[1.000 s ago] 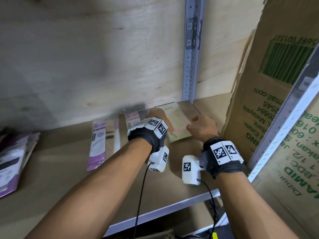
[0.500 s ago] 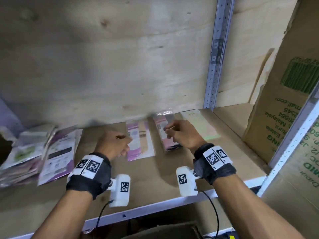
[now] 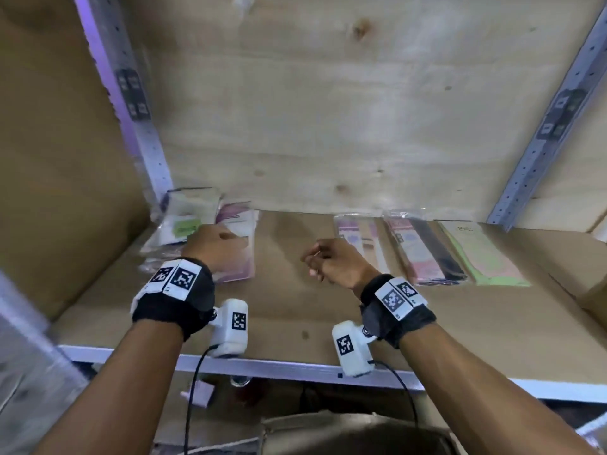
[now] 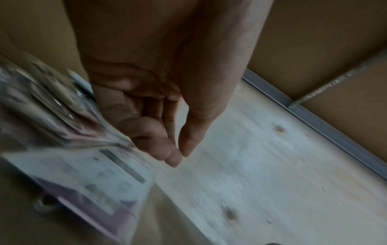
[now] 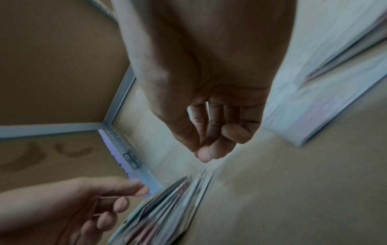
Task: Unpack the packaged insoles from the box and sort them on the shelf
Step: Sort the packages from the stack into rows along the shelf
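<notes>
A loose pile of packaged insoles (image 3: pixel 184 221) lies at the shelf's back left corner, blurred in the left wrist view (image 4: pixel 62 132). My left hand (image 3: pixel 210 233) hovers over its right edge with relaxed fingers (image 4: pixel 167 155) brushing the packs and holding nothing. Three packs lie side by side further right: a purple and white one (image 3: pixel 361 238), a pink and black one (image 3: pixel 423 251) and a green one (image 3: pixel 483 257). My right hand (image 3: pixel 312 257) hangs over bare shelf board between pile and row, its fingers (image 5: pixel 209 152) loosely curled and empty.
The wooden shelf board (image 3: pixel 295 310) has a metal front rail (image 3: pixel 295 369). Perforated metal posts stand at the back left (image 3: pixel 134 110) and back right (image 3: pixel 551 126). A cardboard wall (image 3: pixel 65 159) closes the left side. A brown box (image 3: pixel 345 431) sits below.
My left hand has moved left from the purple pack to the pile. My right hand has let go of the pink and black pack and drifted left. The view has swung left.
</notes>
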Demonstrator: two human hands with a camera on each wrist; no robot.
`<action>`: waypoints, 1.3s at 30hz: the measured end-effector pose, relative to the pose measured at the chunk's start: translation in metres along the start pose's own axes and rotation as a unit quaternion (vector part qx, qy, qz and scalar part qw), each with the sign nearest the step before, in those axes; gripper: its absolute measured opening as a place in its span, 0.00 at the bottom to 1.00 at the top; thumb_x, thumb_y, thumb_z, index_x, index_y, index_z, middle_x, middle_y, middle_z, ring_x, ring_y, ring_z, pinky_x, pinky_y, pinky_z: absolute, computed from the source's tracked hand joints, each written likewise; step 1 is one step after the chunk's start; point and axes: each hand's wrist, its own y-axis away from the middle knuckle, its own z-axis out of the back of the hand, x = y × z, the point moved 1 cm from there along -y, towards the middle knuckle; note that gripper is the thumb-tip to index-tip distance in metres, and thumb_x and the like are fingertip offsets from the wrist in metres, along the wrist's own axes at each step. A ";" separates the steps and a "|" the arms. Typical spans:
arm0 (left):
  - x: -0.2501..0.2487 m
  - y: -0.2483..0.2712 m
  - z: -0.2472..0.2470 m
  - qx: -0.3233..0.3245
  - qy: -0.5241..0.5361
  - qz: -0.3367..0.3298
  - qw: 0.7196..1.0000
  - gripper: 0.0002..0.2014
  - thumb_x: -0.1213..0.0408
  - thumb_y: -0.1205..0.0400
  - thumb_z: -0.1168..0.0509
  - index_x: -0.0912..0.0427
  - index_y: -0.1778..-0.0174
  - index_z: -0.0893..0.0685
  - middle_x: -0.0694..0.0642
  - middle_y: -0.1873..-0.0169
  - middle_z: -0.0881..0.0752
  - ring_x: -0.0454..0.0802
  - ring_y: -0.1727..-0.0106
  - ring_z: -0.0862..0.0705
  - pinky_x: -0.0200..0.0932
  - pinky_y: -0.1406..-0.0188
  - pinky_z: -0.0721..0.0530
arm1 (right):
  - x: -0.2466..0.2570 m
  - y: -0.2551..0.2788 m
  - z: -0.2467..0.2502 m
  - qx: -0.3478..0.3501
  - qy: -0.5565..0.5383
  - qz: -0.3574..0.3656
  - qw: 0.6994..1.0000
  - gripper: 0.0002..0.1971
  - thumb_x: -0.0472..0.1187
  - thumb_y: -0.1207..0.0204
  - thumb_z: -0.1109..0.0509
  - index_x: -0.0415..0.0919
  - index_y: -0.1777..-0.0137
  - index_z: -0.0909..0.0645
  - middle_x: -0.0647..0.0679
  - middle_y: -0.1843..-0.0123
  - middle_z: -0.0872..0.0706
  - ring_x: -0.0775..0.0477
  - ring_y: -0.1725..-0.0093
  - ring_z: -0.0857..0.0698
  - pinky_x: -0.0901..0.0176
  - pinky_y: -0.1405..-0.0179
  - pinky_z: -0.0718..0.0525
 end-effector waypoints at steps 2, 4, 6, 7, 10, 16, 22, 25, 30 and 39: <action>0.007 -0.001 0.019 -0.019 0.004 0.014 1.000 0.04 0.63 0.20 0.29 0.59 0.58 0.12 0.51 0.79 0.11 0.43 0.83 0.18 0.32 0.82 0.24 | 0.014 -0.018 -0.025 0.021 0.008 -0.013 1.000 0.08 0.34 0.18 0.34 0.33 0.45 0.17 0.45 0.65 0.16 0.49 0.69 0.19 0.67 0.79 0.26; 0.013 -0.003 0.033 -0.030 0.015 0.026 0.999 0.06 0.61 0.20 0.29 0.60 0.59 0.12 0.54 0.75 0.10 0.47 0.78 0.17 0.37 0.73 0.18 | 0.027 -0.037 -0.047 0.030 -0.003 -0.029 0.999 0.05 0.35 0.18 0.34 0.35 0.48 0.18 0.43 0.65 0.17 0.47 0.70 0.19 0.63 0.78 0.24; 0.018 -0.004 0.042 -0.037 0.025 0.040 0.998 0.07 0.62 0.20 0.28 0.61 0.60 0.11 0.56 0.72 0.09 0.51 0.74 0.17 0.45 0.62 0.12 | 0.038 -0.057 -0.067 0.032 -0.009 -0.045 0.998 0.07 0.40 0.19 0.32 0.39 0.57 0.20 0.42 0.65 0.16 0.45 0.70 0.17 0.59 0.74 0.19; 0.021 -0.005 0.046 -0.039 0.026 0.046 0.998 0.07 0.62 0.20 0.27 0.62 0.60 0.11 0.57 0.71 0.09 0.51 0.74 0.16 0.46 0.62 0.12 | 0.041 -0.068 -0.076 0.035 0.005 -0.048 0.998 0.10 0.46 0.20 0.30 0.42 0.60 0.20 0.42 0.64 0.15 0.44 0.68 0.16 0.57 0.71 0.17; 0.027 -0.004 0.054 -0.038 0.026 0.052 0.998 0.09 0.61 0.19 0.27 0.64 0.58 0.11 0.57 0.71 0.10 0.49 0.76 0.17 0.37 0.76 0.20 | 0.047 -0.088 -0.097 0.058 0.107 -0.034 0.992 0.16 0.57 0.27 0.24 0.46 0.65 0.20 0.52 0.69 0.16 0.47 0.69 0.17 0.61 0.71 0.18; 0.024 0.005 0.060 -0.019 0.015 0.034 0.999 0.07 0.62 0.19 0.29 0.63 0.54 0.11 0.55 0.70 0.09 0.46 0.76 0.17 0.34 0.80 0.22 | 0.040 -0.090 -0.099 0.089 0.061 -0.056 0.993 0.12 0.39 0.29 0.19 0.40 0.49 0.17 0.49 0.64 0.14 0.52 0.77 0.18 0.62 0.81 0.24; 0.012 0.019 0.050 0.072 -0.047 -0.060 0.995 0.20 0.71 0.19 0.33 0.53 0.32 0.15 0.54 0.41 0.12 0.52 0.46 0.14 0.43 0.48 0.14 | 0.032 -0.044 -0.054 0.095 -0.145 -0.051 0.984 0.04 0.33 0.24 0.24 0.42 0.56 0.17 0.40 0.53 0.11 0.45 0.62 0.25 0.61 0.74 0.32; 0.003 0.027 0.034 0.092 -0.104 -0.111 0.984 0.28 0.76 0.21 0.35 0.50 0.25 0.20 0.56 0.31 0.17 0.60 0.38 0.16 0.40 0.38 0.16 | 0.028 -0.014 -0.024 0.102 -0.207 -0.041 0.972 0.08 0.37 0.23 0.25 0.46 0.63 0.10 0.43 0.53 0.08 0.44 0.58 0.24 0.61 0.72 0.31; -0.015 0.042 -0.007 0.044 -0.229 -0.219 0.948 0.30 0.64 0.28 0.21 0.41 0.30 0.16 0.56 0.27 0.26 0.56 0.23 0.31 0.47 0.20 0.37 | 0.018 0.027 0.027 0.072 -0.292 -0.058 0.952 0.11 0.39 0.23 0.26 0.38 0.42 0.15 0.33 0.51 0.12 0.44 0.65 0.24 0.60 0.74 0.34; -0.069 0.078 -0.042 -0.099 -0.091 -0.445 0.885 0.05 0.52 0.21 0.26 0.48 0.59 0.10 0.49 0.58 0.12 0.54 0.49 0.21 0.39 0.50 0.32 | 0.005 0.069 0.093 0.086 -0.504 -0.008 0.860 0.30 0.66 0.18 0.44 0.36 0.45 0.21 0.39 0.57 0.13 0.43 0.64 0.19 0.56 0.66 0.28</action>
